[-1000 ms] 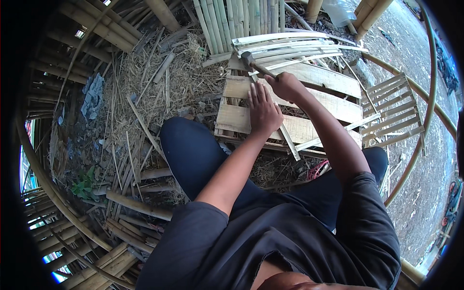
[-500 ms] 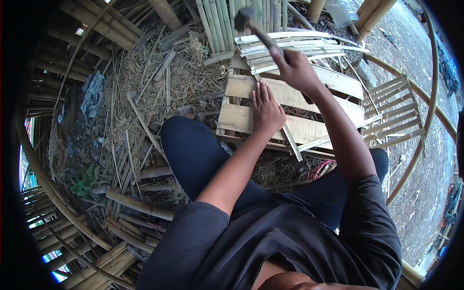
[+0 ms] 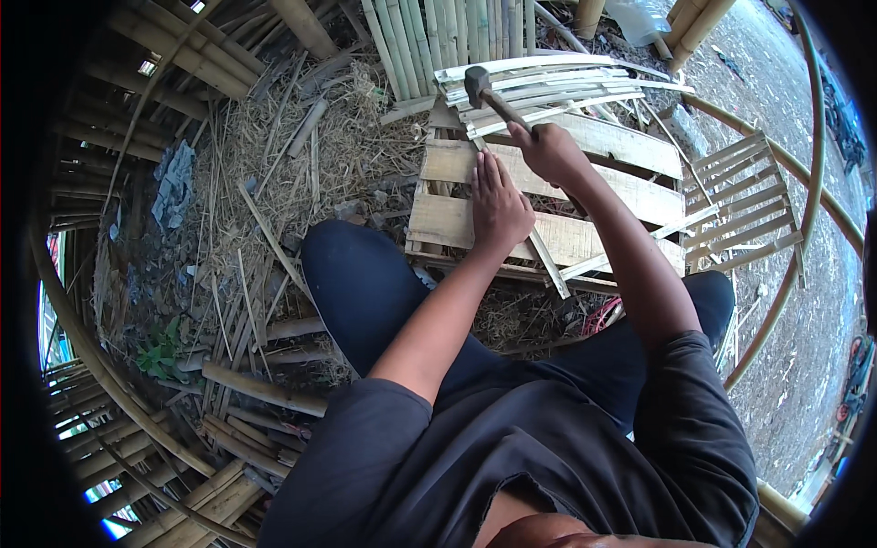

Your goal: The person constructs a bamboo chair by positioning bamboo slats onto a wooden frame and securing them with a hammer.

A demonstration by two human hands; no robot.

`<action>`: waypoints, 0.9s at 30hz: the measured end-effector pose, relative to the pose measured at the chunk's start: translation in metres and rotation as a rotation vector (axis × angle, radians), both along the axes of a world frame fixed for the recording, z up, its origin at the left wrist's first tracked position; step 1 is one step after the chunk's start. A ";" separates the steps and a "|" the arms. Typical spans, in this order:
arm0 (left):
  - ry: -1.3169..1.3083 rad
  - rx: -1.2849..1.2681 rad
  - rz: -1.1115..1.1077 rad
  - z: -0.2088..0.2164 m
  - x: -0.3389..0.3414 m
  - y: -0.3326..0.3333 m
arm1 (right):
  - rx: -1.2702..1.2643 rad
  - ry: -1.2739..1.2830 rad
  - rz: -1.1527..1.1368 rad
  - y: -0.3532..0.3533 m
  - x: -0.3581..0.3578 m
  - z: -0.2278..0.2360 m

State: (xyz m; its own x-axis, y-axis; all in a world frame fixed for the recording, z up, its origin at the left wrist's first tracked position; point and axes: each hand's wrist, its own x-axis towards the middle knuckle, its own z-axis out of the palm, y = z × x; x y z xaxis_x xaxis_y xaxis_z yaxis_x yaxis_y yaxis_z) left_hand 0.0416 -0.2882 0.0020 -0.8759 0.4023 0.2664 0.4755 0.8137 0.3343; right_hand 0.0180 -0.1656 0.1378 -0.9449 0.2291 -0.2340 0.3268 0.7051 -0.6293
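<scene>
My right hand grips the handle of a hammer, whose dark head is raised over a bundle of thin pale bamboo slats. A wooden pallet of pale planks lies in front of my knees, and my left hand rests flat on it with the fingers pointing away from me. A thin bamboo strip lies across the pallet just right of that hand. I cannot make out a nail under the fingers.
Dry straw and loose bamboo sticks cover the ground at left. Upright bamboo poles stand behind the pallet. A slatted bamboo panel lies at right beside a curved bamboo frame. Stacked bamboo poles lie near my left knee.
The hammer rose from the pallet to high above the slats, then came part-way down toward the slats. My left hand has stayed flat on the pallet.
</scene>
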 end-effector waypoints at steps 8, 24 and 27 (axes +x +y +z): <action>0.038 0.028 -0.018 0.000 0.000 0.002 | 0.016 0.069 0.076 -0.003 0.002 -0.043; -0.020 -0.021 -0.013 0.004 0.000 0.006 | 0.082 0.400 -0.046 -0.013 0.002 -0.004; -0.014 0.048 -0.044 0.003 0.004 0.008 | 0.161 0.184 0.124 0.005 0.014 -0.048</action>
